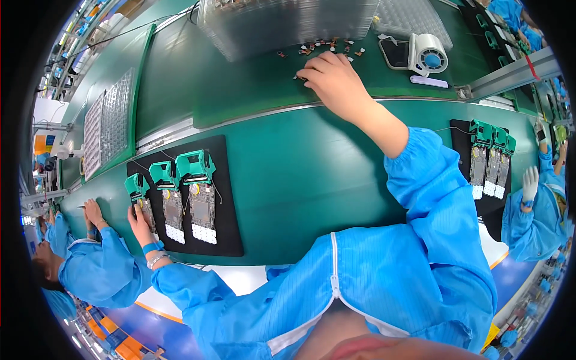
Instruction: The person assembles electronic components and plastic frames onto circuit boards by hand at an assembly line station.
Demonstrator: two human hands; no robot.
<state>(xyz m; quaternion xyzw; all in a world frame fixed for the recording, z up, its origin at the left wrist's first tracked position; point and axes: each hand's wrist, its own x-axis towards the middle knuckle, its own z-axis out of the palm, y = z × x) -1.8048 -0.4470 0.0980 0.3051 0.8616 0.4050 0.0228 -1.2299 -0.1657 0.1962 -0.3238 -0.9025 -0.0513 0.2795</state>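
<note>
My left hand [141, 225] lies with fingers stretched along the left edge of the nearest circuit board [150, 217], touching it. Two similar boards, a middle board [173, 210] and a right-hand board [203, 210], lie beside it on a black mat [227, 216]. Green clip-like fixtures [195, 167] sit at their far ends. Across the bench, my right hand [332, 79] is closed, with fingertips together at a small part [296, 77], too small to make out fully. Just beyond its knuckles are several scattered brown-and-white small parts [333, 45].
A stack of clear plastic trays [282, 27] stands behind the scattered parts. A phone [395, 54], a white fan [429, 55] and a lilac stick [429, 81] lie farther right. A metal rail [258, 115] crosses the green bench. Co-workers in blue sit at both sides; more boards [493, 168] lie right.
</note>
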